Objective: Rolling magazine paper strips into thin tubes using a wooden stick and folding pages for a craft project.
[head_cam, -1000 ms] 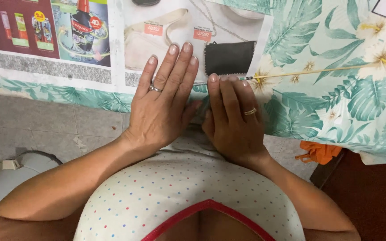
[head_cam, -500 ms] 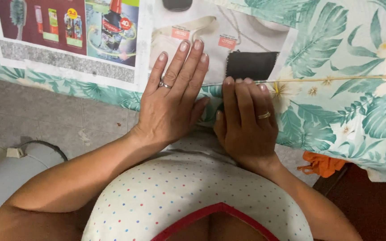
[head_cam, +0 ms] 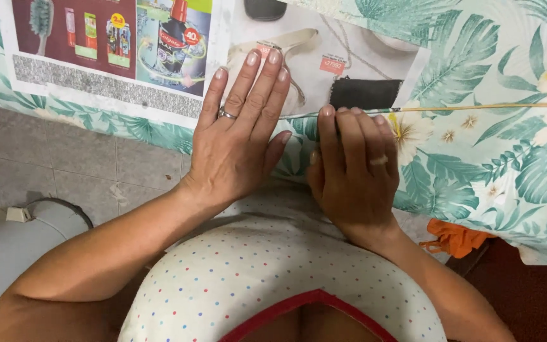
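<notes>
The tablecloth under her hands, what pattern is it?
Green tropical leaves with white flowers on the tablecloth, seen in the head view.

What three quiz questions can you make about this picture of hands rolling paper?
1. True or false: the left hand lies flat on the magazine page.
2. Which hand's fingertips press the thin stick? A) left B) right
3. What pattern does the tablecloth show?

Key: 1. True. 2. B, the right hand. 3. Green leaves and pale flowers.
</notes>
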